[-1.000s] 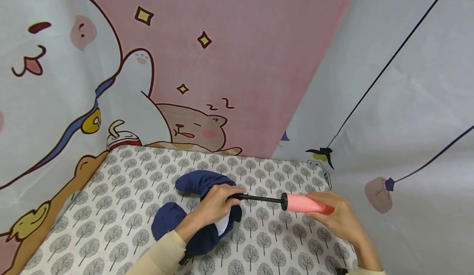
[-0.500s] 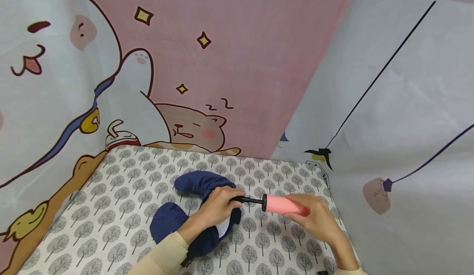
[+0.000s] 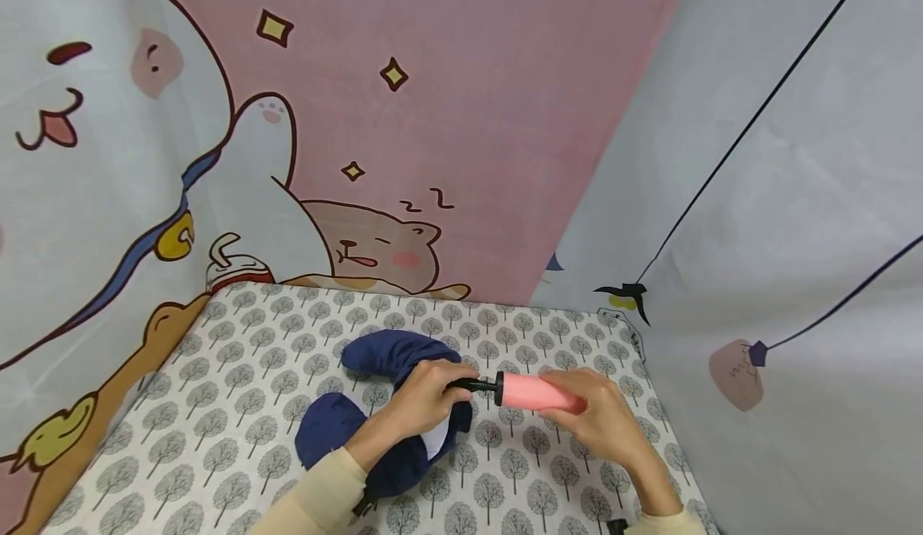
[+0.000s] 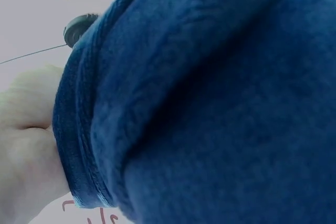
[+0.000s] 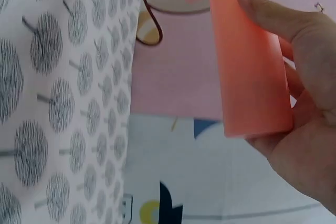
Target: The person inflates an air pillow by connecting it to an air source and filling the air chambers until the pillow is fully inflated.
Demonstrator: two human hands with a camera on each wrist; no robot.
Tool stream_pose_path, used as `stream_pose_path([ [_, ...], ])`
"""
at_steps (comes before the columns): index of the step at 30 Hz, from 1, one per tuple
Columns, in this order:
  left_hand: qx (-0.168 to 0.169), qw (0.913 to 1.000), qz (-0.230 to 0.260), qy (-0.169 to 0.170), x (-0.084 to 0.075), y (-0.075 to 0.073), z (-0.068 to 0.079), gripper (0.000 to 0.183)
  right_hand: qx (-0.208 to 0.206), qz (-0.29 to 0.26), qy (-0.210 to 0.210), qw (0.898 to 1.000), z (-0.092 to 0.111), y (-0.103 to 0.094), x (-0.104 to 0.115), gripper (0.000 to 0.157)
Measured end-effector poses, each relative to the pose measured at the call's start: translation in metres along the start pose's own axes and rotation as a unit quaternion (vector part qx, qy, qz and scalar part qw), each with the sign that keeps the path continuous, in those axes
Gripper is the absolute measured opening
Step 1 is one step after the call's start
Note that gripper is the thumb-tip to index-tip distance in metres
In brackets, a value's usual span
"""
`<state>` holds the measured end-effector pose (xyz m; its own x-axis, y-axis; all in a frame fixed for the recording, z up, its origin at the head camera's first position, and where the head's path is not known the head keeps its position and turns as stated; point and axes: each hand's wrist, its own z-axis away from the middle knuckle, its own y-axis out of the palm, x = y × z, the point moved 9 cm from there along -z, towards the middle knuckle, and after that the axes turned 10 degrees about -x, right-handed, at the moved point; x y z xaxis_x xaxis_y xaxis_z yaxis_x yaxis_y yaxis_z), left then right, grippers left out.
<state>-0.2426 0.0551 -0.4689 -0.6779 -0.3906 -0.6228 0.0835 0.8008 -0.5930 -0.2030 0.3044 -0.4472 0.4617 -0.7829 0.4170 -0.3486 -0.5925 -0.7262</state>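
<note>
My right hand (image 3: pixel 594 411) grips the pink barrel of a hand pump (image 3: pixel 530 391), with the thumb along its side in the right wrist view. A black rod runs out of the barrel's black collar toward my left hand (image 3: pixel 428 395). The left fingers are curled round the rod's black end, right over the pillow. Below lies a navy U-shaped neck pillow (image 3: pixel 392 351), its curved middle partly hidden by the left hand and sleeve. A white patch (image 3: pixel 436 439) shows on it. Blue pillow fabric (image 4: pixel 210 103) fills most of the left wrist view and hides the left fingertips.
The pillow lies on a table cloth (image 3: pixel 245 407) printed with grey trees. A pink and white cartoon curtain (image 3: pixel 505 118) hangs behind the table, with white cloth (image 3: pixel 815 199) along the right side. A black strap end (image 3: pixel 364 506) sticks out at the pillow's near side.
My right hand has moved left with the pink barrel, and much less of the black rod shows. The left hand and pillow have stayed nearly in place.
</note>
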Motion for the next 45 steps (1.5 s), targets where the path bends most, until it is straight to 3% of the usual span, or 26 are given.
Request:
stream_pose_path([
  [8,0.005,0.9999,-0.003,-0.008,0.003,-0.002,0.001,0.035,-0.012,0.007,-0.018,1.000,0.008,-0.033,-0.031,0.062],
  [13,-0.003,0.9998,-0.005,-0.018,0.006,-0.006,0.001,0.034,-0.009,0.017,0.031,0.999,0.014,-0.059,-0.056,0.063],
  [17,-0.011,0.9997,-0.009,-0.017,0.006,-0.007,0.000,0.034,-0.005,0.038,0.055,0.998,0.018,-0.070,-0.064,0.063],
  [21,-0.014,0.9999,-0.006,-0.007,0.002,-0.006,-0.001,0.034,0.001,0.036,0.051,0.998,0.015,-0.058,-0.055,0.061],
  [29,-0.037,0.9976,-0.028,0.052,-0.006,-0.001,-0.001,0.026,-0.032,0.007,-0.017,0.999,0.000,-0.013,-0.009,0.061],
  [34,-0.024,0.9982,-0.038,0.040,-0.007,0.001,-0.002,0.026,-0.040,0.002,-0.031,0.999,-0.005,0.004,0.007,0.058],
  [38,-0.014,0.9992,-0.031,0.021,-0.006,0.001,-0.002,0.029,-0.038,0.000,-0.029,0.999,-0.005,0.005,0.010,0.057],
  [45,-0.002,1.0000,-0.004,0.001,-0.002,0.000,-0.001,0.033,-0.035,0.007,-0.013,0.999,0.007,-0.016,-0.009,0.061],
])
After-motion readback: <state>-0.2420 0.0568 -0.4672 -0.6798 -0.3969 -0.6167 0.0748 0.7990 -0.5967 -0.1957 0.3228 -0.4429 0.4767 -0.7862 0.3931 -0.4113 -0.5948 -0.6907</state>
